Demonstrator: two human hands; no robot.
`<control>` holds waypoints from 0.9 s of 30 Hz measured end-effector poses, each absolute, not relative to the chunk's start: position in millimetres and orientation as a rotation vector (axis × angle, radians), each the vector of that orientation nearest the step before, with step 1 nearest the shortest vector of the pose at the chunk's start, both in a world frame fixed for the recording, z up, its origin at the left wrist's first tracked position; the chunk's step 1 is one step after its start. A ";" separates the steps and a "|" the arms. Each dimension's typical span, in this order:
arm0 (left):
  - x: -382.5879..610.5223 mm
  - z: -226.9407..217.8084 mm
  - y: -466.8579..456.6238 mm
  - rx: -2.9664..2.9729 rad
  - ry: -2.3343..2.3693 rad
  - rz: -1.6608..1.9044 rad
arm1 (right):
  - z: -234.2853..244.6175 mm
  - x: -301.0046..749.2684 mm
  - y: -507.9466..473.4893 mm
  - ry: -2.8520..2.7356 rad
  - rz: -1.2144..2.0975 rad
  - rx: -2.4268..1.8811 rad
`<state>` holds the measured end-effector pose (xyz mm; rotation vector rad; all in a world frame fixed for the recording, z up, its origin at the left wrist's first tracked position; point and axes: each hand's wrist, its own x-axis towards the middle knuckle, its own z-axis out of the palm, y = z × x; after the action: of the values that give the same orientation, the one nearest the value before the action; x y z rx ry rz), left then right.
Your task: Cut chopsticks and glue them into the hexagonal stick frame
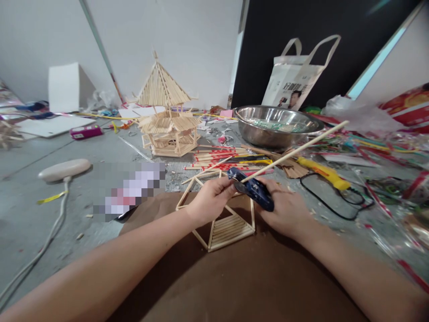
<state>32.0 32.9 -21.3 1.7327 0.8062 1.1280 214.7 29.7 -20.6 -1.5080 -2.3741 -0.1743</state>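
Observation:
My left hand [214, 199] is closed, thumb and fingers pinching the near end of a thin wooden stick [295, 152], whose far end slants up to the right. My right hand [284, 210] is wrapped round a dark blue hand tool [258, 192] with a metal jaw, probably pliers or cutters. The stick crosses the tool's jaw; whether it is clamped there I cannot tell. Under my hands, a many-sided frame of glued sticks [231, 243] rests on brown cloth [268, 277]. One triangular section is filled with parallel sticks. My hands hide part of the frame.
Behind stands a stick-built pagoda model [167, 120]. Red-wrapped sticks [214, 156] and a yellow-handled tool [323, 173] lie ahead. A steel basin [278, 138] and a white bag [291, 76] are at the back right. A corded white device [65, 170] lies left, with scraps strewn around.

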 end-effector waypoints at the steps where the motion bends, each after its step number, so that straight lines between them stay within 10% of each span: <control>1: 31.7 -21.9 33.1 1.721 0.801 1.107 | -20.2 214.5 29.6 -2.373 -0.168 -1.513; 27: 31.8 -21.8 32.8 1.844 0.900 1.181 | -17.4 213.5 28.6 -2.400 -0.252 -1.597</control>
<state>31.8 32.8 -21.8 1.8445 0.9002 1.1811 213.5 28.6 -17.4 -1.5970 -2.4004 -0.2522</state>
